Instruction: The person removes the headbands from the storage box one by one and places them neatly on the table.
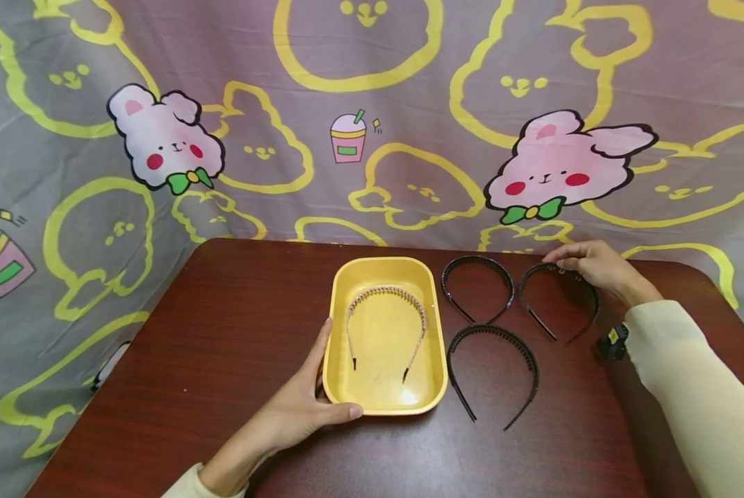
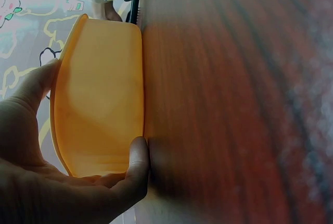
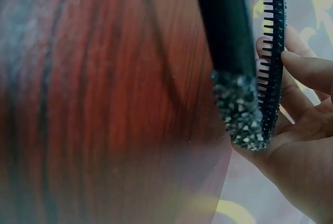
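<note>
In the head view my left hand [image 1: 293, 411] grips the near left corner of a yellow plastic tray [image 1: 380, 398], thumb over the near rim and fingers along the left side. A pink toothed headband [image 1: 387, 290] lies inside the tray. At the back right, my right hand [image 1: 602, 268] pinches the top of a black toothed headband [image 1: 536, 321] between thumb and fingers. Glittery stones [image 3: 237, 107] cover part of that headband in the right wrist view. The left wrist view shows the tray's side wall [image 2: 99, 94] between my thumb and fingers.
A dark headband with bluish trim [image 1: 479, 259] lies right of the tray, and a plain black toothed headband [image 1: 533, 366] lies nearer the front. They rest on a dark red wooden table [image 1: 210, 346]. A cartoon-patterned curtain [image 1: 409, 124] hangs behind the table's back edge.
</note>
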`<state>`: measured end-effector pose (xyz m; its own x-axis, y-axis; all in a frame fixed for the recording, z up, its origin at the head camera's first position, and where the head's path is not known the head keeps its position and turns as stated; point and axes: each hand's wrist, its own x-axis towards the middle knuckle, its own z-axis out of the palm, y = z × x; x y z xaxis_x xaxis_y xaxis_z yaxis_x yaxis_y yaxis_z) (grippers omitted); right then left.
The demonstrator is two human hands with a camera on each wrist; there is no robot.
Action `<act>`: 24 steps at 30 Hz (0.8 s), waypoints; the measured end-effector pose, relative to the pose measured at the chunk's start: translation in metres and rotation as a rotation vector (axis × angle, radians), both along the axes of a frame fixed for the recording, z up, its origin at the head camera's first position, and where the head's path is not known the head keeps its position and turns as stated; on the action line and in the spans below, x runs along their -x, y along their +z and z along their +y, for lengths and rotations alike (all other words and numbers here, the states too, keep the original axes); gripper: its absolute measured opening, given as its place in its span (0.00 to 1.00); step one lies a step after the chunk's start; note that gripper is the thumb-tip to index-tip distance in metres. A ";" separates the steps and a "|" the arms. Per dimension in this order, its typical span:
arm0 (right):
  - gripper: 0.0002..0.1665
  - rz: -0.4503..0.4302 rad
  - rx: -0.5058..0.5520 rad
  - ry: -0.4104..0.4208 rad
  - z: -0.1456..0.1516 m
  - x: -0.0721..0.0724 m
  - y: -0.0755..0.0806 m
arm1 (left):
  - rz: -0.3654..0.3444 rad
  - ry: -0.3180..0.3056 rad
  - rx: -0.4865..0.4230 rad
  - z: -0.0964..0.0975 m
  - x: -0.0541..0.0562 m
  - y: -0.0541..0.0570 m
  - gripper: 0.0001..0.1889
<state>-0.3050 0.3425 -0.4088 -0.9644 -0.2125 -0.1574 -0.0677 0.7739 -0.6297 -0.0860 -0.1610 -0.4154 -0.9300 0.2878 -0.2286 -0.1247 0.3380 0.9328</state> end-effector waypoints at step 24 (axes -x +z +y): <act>0.19 0.008 0.011 -0.004 -0.002 0.007 -0.006 | 0.002 0.012 0.037 0.002 0.001 0.002 0.72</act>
<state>-0.3120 0.3403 -0.4144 -0.9664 -0.2104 -0.1475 -0.0696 0.7669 -0.6379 -0.0865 -0.1593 -0.4131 -0.9337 0.2684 -0.2369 -0.1268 0.3708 0.9200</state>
